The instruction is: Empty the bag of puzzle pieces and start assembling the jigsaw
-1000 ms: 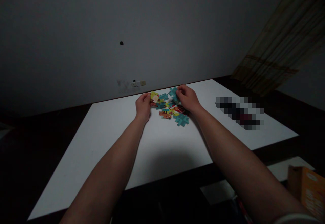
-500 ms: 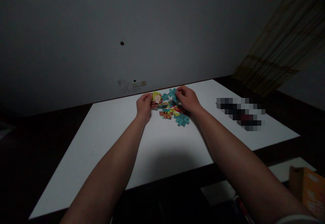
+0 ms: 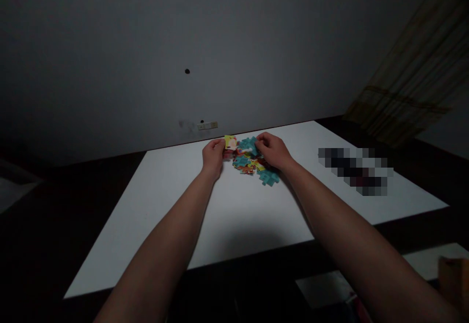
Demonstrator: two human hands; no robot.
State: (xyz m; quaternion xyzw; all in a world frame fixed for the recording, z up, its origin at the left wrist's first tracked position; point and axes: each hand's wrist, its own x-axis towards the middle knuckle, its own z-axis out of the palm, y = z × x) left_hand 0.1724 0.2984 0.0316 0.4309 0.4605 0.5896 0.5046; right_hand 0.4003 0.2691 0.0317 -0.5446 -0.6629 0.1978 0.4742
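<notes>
Both bare arms reach out across a white table [image 3: 154, 215] toward a small heap of jigsaw pieces [image 3: 252, 162] lying near the table's far edge, at about 12 o'clock from the person.

The left hand [image 3: 213, 155] sits at the heap's 9 o'clock side, its fingers curled around a yellow-and-red puzzle piece [image 3: 230, 143] pinched at the fingertips and lifted slightly off the surface. The right hand [image 3: 273, 151] rests at the heap's 3 o'clock side, fingers bent down onto a teal puzzle piece [image 3: 248, 144]; it looks closed on that piece, though the dim light leaves the exact grip hard to read. The 2 held pieces are just beside each other, nearly touching, above the far part of the heap.

More loose pieces, teal backs and printed faces mixed, lie between the hands, with a teal cluster [image 3: 270, 179] at the heap's 5 o'clock corner.

The step in hand looks like trying 1 piece against another. By my judgement, the next move calls for turning 1 piece until tab and socket line up, then pressing them flat together on the table.

A blurred-out patch lies on the table at 3 o'clock, well apart from the heap. On the grey wall [image 3: 110, 69] behind, a wall socket [image 3: 207, 126] sits just above the table edge.
</notes>
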